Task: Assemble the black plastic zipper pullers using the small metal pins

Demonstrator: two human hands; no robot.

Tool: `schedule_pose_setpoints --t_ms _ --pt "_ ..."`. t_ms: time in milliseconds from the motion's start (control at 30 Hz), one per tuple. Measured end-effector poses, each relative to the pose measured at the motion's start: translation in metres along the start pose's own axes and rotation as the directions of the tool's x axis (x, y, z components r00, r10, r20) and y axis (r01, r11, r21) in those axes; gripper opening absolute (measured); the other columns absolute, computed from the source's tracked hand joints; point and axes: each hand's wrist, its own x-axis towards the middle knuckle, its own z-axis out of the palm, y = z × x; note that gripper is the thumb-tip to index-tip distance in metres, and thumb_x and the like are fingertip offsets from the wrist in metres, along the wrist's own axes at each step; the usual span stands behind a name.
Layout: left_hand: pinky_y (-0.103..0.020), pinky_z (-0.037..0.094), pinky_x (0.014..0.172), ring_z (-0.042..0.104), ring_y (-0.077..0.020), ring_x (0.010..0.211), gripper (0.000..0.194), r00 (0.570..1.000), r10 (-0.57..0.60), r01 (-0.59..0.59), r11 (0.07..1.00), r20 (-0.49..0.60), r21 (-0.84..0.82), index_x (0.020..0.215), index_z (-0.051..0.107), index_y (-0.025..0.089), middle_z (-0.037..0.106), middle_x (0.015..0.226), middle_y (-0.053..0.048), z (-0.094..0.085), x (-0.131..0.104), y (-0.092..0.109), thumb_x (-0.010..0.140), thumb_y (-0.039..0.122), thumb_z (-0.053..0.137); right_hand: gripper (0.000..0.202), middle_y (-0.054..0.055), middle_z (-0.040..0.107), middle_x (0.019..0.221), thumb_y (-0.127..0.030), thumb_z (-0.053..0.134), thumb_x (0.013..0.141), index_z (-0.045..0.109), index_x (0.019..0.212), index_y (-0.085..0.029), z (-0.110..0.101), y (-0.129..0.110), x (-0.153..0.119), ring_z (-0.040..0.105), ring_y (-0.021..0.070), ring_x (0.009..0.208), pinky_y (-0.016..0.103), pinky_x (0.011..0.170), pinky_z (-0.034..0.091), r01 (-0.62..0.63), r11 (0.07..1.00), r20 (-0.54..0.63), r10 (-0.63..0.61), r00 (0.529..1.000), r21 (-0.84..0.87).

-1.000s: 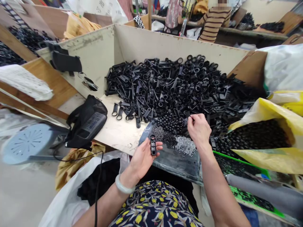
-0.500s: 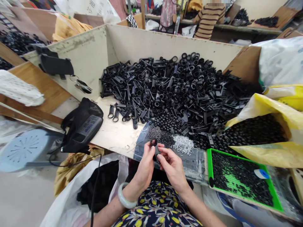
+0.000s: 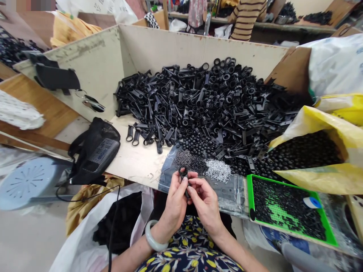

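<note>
A black plastic part with a ring end is held between my two hands, just above the front edge of the work surface. My left hand is closed on it, thumb along its side. My right hand pinches its lower end, and the fingertips partly hide that end. Right beyond my hands lie a heap of silver pins, a patch of tiny brownish pieces and small black balls. A large pile of black ring-ended parts fills the bin behind them.
At right stand a green tray of small black pieces and a yellow bag of black balls. A black mesh pouch lies at left, above a white sack. Beyond the bin wall a person in a striped top stands.
The view has shifted slightly. The black part has turned in my hands, its ring now seen more from the side. Both hands keep their hold.
</note>
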Motion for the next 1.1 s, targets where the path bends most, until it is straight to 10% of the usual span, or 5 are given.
schedule_pose_setpoints --t_ms 733,1100 --pt "-0.032 0.053 0.1 0.062 -0.0251 0.124 0.04 0.997 0.037 -0.032 0.998 -0.073 0.062 0.118 0.063 0.027 0.071 0.12 -0.006 -0.01 -0.002 -0.015 0.085 0.041 0.08 0.014 0.009 0.069 0.113 -0.037 0.067 0.097 0.077 0.1 -0.027 -0.003 -0.01 -0.004 0.072 0.0204 0.089 0.027 0.059 0.064 0.111 0.993 -0.069 -0.113 0.991 -0.044" --pt "-0.031 0.052 0.098 0.068 -0.0237 0.111 0.027 0.99 0.097 -0.087 0.991 -0.104 0.098 0.104 0.068 0.023 0.075 0.105 -0.004 -0.013 0.002 -0.017 0.084 0.036 0.082 0.015 0.004 0.068 0.1 -0.028 0.063 0.098 0.069 0.112 -0.028 -0.01 -0.001 -0.003 0.063 0.0195 0.088 0.034 0.078 0.054 0.259 0.87 -0.031 -0.299 0.954 -0.419"
